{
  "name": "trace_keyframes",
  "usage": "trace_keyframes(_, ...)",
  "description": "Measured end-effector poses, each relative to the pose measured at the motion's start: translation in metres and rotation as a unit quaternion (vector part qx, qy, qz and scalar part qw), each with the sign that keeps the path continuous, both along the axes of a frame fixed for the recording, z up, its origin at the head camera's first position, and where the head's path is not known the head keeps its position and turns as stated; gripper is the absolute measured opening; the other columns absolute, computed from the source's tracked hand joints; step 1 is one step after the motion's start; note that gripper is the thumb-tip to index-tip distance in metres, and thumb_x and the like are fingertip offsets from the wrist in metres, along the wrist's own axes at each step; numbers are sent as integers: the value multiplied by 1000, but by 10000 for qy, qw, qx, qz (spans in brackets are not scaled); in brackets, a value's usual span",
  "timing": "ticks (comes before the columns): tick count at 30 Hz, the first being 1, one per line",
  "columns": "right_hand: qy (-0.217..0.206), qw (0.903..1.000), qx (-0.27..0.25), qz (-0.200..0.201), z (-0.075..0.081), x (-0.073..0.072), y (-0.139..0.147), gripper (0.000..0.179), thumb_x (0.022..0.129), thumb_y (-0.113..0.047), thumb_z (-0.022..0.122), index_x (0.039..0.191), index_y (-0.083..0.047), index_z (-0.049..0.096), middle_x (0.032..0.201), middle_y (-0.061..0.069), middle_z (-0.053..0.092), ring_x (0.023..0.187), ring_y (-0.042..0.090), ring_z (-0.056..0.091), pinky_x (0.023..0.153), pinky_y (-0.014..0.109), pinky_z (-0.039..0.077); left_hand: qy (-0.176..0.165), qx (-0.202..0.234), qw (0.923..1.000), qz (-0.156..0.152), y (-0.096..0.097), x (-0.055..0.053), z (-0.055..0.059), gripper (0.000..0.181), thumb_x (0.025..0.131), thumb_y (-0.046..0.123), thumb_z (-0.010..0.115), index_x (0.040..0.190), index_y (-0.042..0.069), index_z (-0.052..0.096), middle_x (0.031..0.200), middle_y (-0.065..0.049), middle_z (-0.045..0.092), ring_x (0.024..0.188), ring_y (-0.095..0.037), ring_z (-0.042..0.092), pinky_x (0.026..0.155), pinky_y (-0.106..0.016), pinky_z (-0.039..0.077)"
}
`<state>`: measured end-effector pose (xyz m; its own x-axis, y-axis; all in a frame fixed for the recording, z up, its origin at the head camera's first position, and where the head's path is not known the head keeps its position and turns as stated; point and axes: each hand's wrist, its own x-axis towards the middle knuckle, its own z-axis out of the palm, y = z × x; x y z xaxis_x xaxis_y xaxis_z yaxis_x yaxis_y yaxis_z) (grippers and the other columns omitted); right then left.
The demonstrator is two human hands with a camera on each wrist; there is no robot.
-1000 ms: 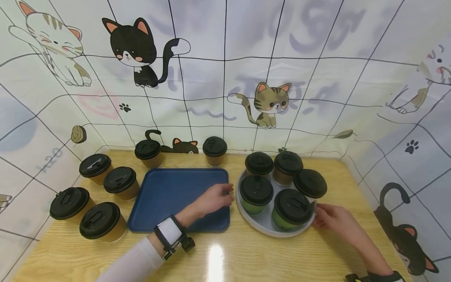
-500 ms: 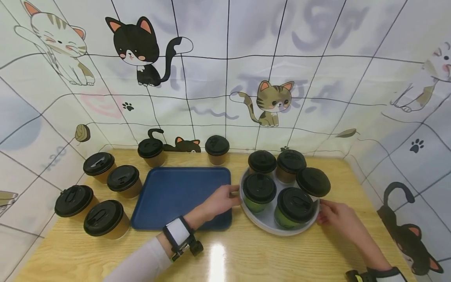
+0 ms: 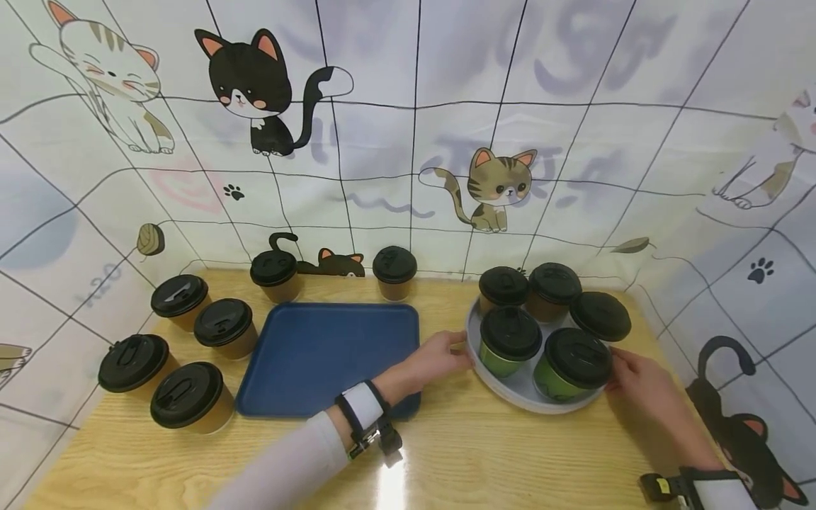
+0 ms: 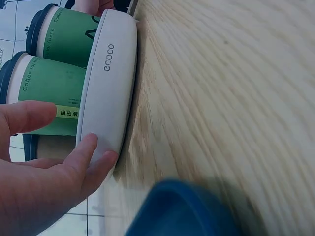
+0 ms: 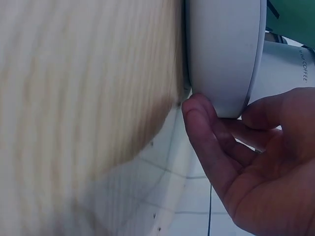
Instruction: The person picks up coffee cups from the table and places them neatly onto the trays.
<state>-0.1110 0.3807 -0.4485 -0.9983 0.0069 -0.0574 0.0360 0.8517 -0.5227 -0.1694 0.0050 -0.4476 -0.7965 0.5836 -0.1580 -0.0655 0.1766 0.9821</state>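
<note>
A person's right hand (image 3: 647, 386) pinches the edge of a pale round tray (image 4: 110, 98), thumb over the rim and fingers against the outer wall, on the side away from the blue tray (image 3: 331, 358). The left hand (image 3: 440, 359) lays extended fingertips on the round tray's outer wall, on the side nearer the blue tray, pressing rather than gripping; a second earlier those fingers stood just off it.

The round tray sits to the right of the blue tray and has slid farther from it over the last half second, widening the strip of table (image 3: 459, 453) between them. Five black-lidded cups ride along in the same arrangement: two green cups (image 3: 574, 361) toward the front, three other cups (image 3: 553, 287) behind them and to their right. Both hands have shifted rightward too, and the left forearm passes over the blue tray's front right corner.

The blue tray has stayed put, as have four brown cups (image 3: 226, 326) to its left and two smaller cups (image 3: 395, 273) just behind it. A sheet printed with cartoon cats (image 3: 382, 127) hangs beyond the blue tray.
</note>
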Motion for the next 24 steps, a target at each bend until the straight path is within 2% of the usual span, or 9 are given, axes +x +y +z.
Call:
trace_keyframes(4, 33, 9996, 283, -67, 2, -6, 13, 47, 112, -20, 35, 138, 15, 52, 91, 17, 74, 84, 33, 70, 82, 59, 53, 74, -146, 9999, 8, 12, -3, 1, 64, 94, 7, 67, 153, -1, 46, 147, -11, 58, 134, -28, 57, 98, -30, 50)
trace_keyframes(7, -2, 9994, 323, -132, 2, -11, 21, 46, 112, -17, 34, 136, 18, 50, 90, 21, 73, 86, 38, 69, 81, 62, 52, 78, -199, 9998, -40, 19, -5, 0, 63, 94, 9, 67, 153, 1, 48, 140, -8, 64, 121, -19, 63, 85, -25, 49)
trace_keyframes(9, -20, 9993, 339, -161, 2, -14, 26, 45, 111, -15, 34, 134, 19, 50, 89, 21, 73, 85, 38, 69, 81, 61, 52, 100, -181, 9998, -62, 24, -7, -1, 62, 94, 9, 67, 152, 1, 48, 132, -8, 68, 102, -17, 64, 73, -23, 46)
trace_keyframes(11, -113, 9994, 249, -204, 2, -15, 31, 46, 111, -16, 33, 134, 20, 49, 88, 20, 73, 81, 33, 69, 80, 59, 52, 134, -101, 9998, -89, 28, -8, -2, 60, 94, 7, 66, 152, 0, 49, 124, -9, 70, 93, -13, 60, 63, -22, 41)
trace_keyframes(14, -250, 9992, 113, -277, 3, -15, 34, 49, 112, -20, 31, 134, 20, 48, 91, 22, 73, 81, 31, 69, 81, 59, 52, 229, -16, 9997, -101, 32, -9, -3, 59, 94, 5, 65, 151, -2, 49, 120, -12, 72, 95, -12, 63, 57, -23, 38)
trace_keyframes(17, -232, 9992, 75, -308, 4, -14, 32, 49, 112, -20, 30, 135, 20, 47, 94, 25, 72, 85, 35, 69, 83, 61, 51, 239, -16, 9997, -70, 31, -7, -2, 60, 96, 7, 64, 152, -2, 47, 133, -14, 67, 113, -20, 66, 67, -22, 45)
trace_keyframes(19, -188, 9992, 73, -332, 6, -11, 28, 50, 112, -21, 29, 136, 20, 45, 101, 31, 69, 92, 43, 66, 85, 64, 49, 230, -100, 9997, 0, 26, -4, -1, 62, 96, 11, 64, 154, -2, 44, 144, -16, 60, 126, -29, 61, 83, -25, 50)
trace_keyframes(22, -157, 9988, 114, -459, 14, -1, 21, 54, 113, -23, 27, 141, 21, 39, 116, 41, 62, 105, 56, 60, 87, 68, 46, 281, -216, 9994, 58, 14, 0, 4, 64, 99, 17, 63, 157, 1, 41, 157, -15, 46, 142, -34, 47, 107, -34, 47)
trace_keyframes(24, -135, 9980, 203, -575, 23, 7, 15, 57, 113, -26, 27, 145, 20, 34, 124, 44, 57, 112, 60, 56, 87, 69, 44, 466, -312, 9984, 86, 4, 3, 11, 62, 100, 19, 62, 157, 4, 40, 159, -14, 43, 145, -35, 43, 111, -41, 45)
